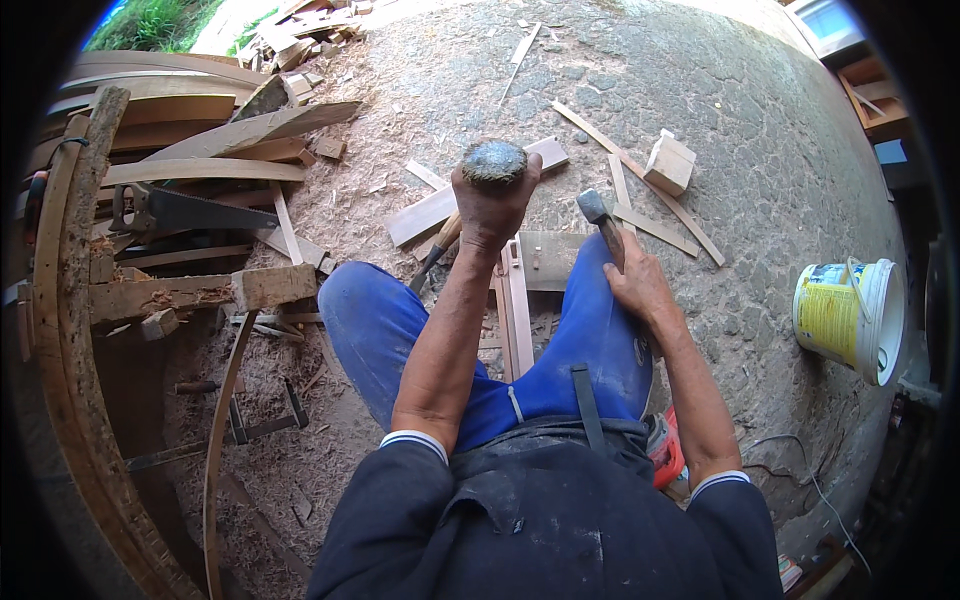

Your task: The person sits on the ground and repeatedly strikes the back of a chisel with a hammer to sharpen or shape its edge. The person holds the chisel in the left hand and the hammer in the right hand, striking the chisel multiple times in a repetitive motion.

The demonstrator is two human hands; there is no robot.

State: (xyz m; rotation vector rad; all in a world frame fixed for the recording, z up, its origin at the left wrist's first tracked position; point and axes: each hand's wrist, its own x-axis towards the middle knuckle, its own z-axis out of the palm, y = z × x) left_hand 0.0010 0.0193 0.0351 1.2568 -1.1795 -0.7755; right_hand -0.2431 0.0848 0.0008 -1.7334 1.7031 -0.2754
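My left hand [492, 212] is closed around an upright chisel [494, 163]. Its round, frayed grey struck end faces up, and my fist hides its blade. Beneath it, between my knees, a narrow slotted wooden piece [514, 310] lies across a wide board [550, 262]. My right hand [642, 283] grips the handle of a hammer [593, 206] beside my right thigh, its grey metal head pointing forward. Next to my left forearm, a wooden-handled tool with dark metal [436, 253] slants down toward my left knee; my arm partly covers it.
Curved timbers [190, 172] and a handsaw [205, 210] are piled at left, near a wooden frame [75, 330]. Planks [430, 215] and a wooden block [670, 163] lie ahead on the shaving-strewn ground. A white bucket [848, 318] is tipped over at right, near a thin cable [825, 500].
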